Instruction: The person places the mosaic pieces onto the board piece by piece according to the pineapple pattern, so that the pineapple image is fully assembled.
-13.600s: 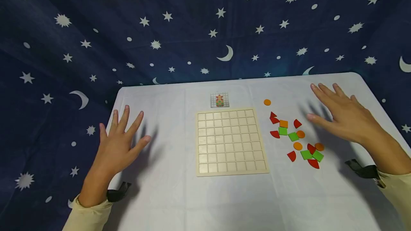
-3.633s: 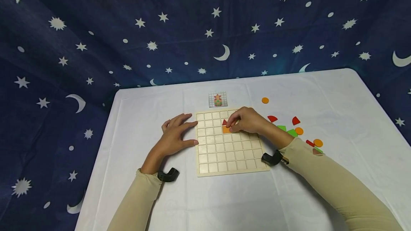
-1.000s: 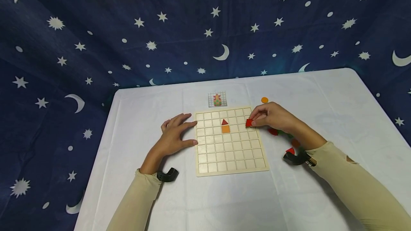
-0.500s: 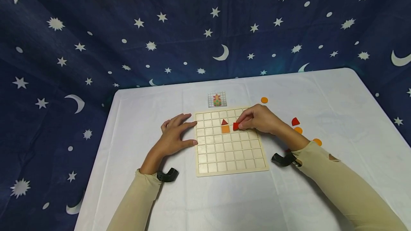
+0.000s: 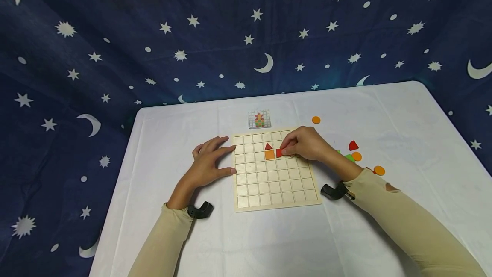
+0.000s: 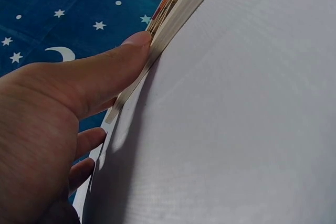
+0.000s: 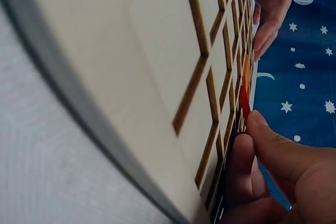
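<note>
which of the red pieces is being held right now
The red piece pinched by the right hand, beside the orange square; the red triangle and red quarter-circle lie untouched.

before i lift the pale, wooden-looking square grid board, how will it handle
The board looks stiff, its edges running straight; seeming thin edge-on, it is probably light. Tilting could spill the flat orange square tile on it.

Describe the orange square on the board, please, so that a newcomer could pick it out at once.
On the white table lies a cream gridded board. In its far half, just below a red triangle and left of the red piece pinched by the right hand, sits the orange square, the only orange piece visible there.
</note>
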`<state>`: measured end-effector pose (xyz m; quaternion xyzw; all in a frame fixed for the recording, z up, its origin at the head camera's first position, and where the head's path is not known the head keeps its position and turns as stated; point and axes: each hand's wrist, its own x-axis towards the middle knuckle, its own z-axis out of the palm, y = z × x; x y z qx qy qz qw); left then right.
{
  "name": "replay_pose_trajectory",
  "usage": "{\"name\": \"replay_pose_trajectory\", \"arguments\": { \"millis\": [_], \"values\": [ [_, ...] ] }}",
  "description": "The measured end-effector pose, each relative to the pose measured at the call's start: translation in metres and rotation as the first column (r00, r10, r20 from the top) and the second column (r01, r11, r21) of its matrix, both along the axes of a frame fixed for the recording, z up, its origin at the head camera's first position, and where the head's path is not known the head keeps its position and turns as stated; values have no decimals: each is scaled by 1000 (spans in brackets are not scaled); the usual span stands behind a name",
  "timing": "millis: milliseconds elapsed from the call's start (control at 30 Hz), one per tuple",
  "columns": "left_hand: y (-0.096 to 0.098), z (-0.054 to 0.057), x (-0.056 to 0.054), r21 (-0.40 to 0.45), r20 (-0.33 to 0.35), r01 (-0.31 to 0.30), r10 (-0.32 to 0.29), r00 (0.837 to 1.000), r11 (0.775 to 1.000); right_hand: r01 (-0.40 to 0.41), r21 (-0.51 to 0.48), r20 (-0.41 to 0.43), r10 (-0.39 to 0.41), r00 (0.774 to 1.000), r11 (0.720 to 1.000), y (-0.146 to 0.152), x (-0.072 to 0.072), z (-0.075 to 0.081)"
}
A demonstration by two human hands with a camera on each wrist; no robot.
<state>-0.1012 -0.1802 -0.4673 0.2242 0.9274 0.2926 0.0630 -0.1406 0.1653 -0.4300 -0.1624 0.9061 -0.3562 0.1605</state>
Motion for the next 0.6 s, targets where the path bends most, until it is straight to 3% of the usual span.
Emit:
{"name": "replay_pose_trajectory", "arguments": {
  "millis": [600],
  "values": [
    [1,1,0,-8,-6,0,0,1000,1000,-34,36,-3,34,999,999,-5,1,2]
  ]
}}
